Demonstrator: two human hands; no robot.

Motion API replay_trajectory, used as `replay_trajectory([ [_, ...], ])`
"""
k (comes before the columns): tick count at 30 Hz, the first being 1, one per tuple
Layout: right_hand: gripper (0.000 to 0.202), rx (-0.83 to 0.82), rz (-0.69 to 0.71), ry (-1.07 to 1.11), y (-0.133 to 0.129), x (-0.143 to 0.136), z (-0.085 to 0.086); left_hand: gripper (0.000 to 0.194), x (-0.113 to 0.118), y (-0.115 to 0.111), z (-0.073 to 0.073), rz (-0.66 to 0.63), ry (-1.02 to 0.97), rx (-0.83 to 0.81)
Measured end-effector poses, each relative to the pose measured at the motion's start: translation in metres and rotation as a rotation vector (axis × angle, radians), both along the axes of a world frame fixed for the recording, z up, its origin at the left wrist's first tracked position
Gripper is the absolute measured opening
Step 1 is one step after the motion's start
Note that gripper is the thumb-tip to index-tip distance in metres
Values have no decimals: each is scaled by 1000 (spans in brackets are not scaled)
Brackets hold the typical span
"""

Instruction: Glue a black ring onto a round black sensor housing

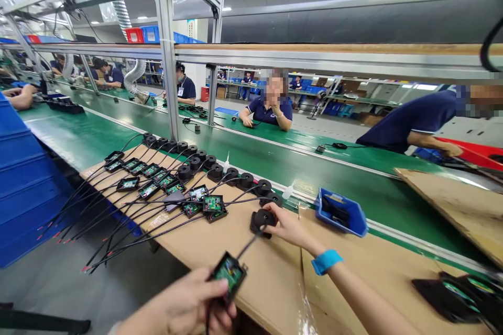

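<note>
My left hand [196,293] grips a small black open case with a green circuit board [230,272] inside, low at the front edge of the bench. A black cable [247,245] runs from this case up to a round black cable-end piece [263,218]. My right hand [286,227], with a blue band on its wrist, has its thumb and fingers closed around that round piece, just above the cardboard. Left of my hands lie several like cases with circuit boards [212,203], their cables joined to a row of round black pieces [216,171].
Brown cardboard [184,243] covers the bench. A blue bin [341,212] with black parts stands right of my right hand. Beyond runs a green belt [298,165] with a metal rail. Black parts [451,293] lie at lower right. Co-workers [271,110] sit or lean across the line.
</note>
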State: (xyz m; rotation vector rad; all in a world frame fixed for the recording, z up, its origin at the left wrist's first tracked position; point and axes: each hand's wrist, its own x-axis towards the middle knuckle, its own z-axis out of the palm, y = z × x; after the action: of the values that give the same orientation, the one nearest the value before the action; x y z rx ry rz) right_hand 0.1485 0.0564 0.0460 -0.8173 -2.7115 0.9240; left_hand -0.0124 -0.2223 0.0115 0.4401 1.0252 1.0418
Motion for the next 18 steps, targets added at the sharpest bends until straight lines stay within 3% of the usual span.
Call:
replay_trajectory([
  [3, 41, 42, -109, 46, -7, -4, -7, 86, -63, -1, 48, 35, 403, 170],
  [6, 38, 37, -173, 109, -14, -13, -16, 76, -120, 15, 84, 68, 1016, 317],
  [10, 37, -4, -264, 200, -24, -25, -31, 56, -165, 46, 112, 19, 1275, 365],
  [14, 40, -39, -362, 285, -35, -29, -41, 50, -189, 71, 116, -89, 1458, 460],
  [18, 44, -69, -427, 339, -43, -31, -38, 48, -212, 84, 88, -147, 1676, 578],
])
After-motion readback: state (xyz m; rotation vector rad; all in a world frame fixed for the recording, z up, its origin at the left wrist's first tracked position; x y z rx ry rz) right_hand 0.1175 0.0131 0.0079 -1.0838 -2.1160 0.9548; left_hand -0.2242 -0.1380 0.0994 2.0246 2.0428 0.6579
